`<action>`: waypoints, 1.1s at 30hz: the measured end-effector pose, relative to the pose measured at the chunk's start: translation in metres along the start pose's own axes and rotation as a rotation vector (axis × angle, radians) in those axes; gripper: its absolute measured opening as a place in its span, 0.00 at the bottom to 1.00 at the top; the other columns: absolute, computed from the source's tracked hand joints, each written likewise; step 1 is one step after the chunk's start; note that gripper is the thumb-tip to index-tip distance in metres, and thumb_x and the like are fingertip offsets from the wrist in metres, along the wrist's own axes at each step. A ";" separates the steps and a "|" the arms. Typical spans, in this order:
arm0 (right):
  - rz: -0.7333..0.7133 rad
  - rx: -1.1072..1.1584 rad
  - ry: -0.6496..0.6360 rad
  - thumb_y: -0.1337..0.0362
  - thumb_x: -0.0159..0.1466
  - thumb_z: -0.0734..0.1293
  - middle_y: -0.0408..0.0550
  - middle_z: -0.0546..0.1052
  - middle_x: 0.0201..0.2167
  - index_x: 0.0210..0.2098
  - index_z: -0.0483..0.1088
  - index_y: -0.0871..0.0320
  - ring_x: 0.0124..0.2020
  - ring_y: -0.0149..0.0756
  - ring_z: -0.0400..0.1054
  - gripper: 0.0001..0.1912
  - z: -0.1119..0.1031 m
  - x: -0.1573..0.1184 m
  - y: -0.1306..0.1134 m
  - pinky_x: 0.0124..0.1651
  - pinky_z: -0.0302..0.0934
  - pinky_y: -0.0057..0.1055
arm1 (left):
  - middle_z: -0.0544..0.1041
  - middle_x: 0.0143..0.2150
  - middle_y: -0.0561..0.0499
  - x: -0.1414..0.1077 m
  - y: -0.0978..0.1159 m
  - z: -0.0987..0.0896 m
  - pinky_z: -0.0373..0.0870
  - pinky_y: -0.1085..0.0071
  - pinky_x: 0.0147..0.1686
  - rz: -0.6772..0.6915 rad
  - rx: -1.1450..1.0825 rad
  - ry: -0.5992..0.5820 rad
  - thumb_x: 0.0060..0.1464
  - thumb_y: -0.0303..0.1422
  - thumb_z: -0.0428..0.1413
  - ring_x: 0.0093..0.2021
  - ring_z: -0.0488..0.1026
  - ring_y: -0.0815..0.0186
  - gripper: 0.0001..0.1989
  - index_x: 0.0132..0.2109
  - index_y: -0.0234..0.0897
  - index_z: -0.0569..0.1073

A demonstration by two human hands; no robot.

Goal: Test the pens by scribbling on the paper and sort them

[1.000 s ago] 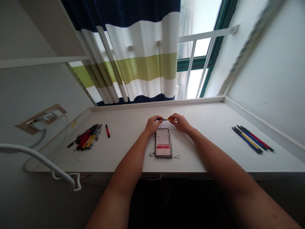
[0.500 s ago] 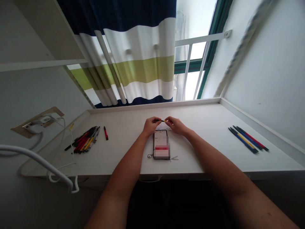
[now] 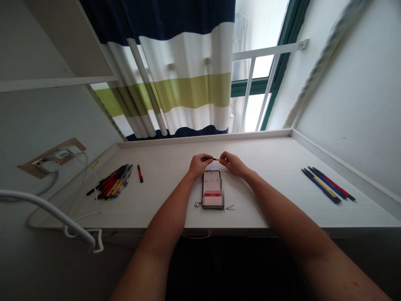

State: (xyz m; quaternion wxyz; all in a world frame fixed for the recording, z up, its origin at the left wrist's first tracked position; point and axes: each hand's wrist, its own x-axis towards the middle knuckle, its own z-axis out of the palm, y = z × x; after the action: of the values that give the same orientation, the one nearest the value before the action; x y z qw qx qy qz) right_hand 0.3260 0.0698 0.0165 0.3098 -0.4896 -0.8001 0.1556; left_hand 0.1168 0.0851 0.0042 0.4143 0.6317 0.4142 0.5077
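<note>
Your left hand and right hand meet above the white desk, fingertips of both pinched closed on a slim yellow-and-black pen, held level over a sheet of paper behind a smartphone. Three finished-looking pens lie side by side at your right, while a heap of ballpoint pens waits at your left, one red pen just beside it

a home study, with a built-in desk and striped curtain.
</note>
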 end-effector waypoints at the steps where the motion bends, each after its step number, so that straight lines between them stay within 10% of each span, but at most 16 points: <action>1: -0.001 -0.017 -0.011 0.62 0.71 0.62 0.50 0.81 0.39 0.39 0.72 0.56 0.39 0.39 0.72 0.08 0.000 0.000 0.000 0.43 0.63 0.34 | 0.85 0.38 0.45 0.000 0.000 0.000 0.77 0.61 0.47 -0.001 -0.003 -0.001 0.48 0.30 0.68 0.40 0.81 0.60 0.08 0.38 0.35 0.83; 27: -0.001 -0.210 -0.092 0.54 0.76 0.56 0.48 0.81 0.32 0.34 0.74 0.55 0.33 0.39 0.73 0.21 -0.009 -0.001 -0.011 0.38 0.58 0.33 | 0.85 0.35 0.45 -0.002 0.009 -0.002 0.78 0.61 0.44 -0.020 -0.050 -0.032 0.46 0.32 0.70 0.37 0.81 0.61 0.10 0.38 0.34 0.84; 33: -0.048 -0.220 -0.042 0.56 0.73 0.63 0.48 0.83 0.39 0.40 0.74 0.54 0.38 0.41 0.75 0.11 -0.013 -0.001 -0.012 0.42 0.60 0.33 | 0.84 0.34 0.45 -0.003 0.009 -0.003 0.77 0.63 0.41 -0.021 -0.044 -0.034 0.46 0.32 0.71 0.35 0.80 0.62 0.11 0.38 0.34 0.85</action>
State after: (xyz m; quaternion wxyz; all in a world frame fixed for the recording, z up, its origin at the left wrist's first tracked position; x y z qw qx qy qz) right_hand 0.3265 0.0627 0.0328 0.2409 -0.4981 -0.8301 0.0697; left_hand 0.1143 0.0799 0.0121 0.4403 0.6266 0.4024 0.5016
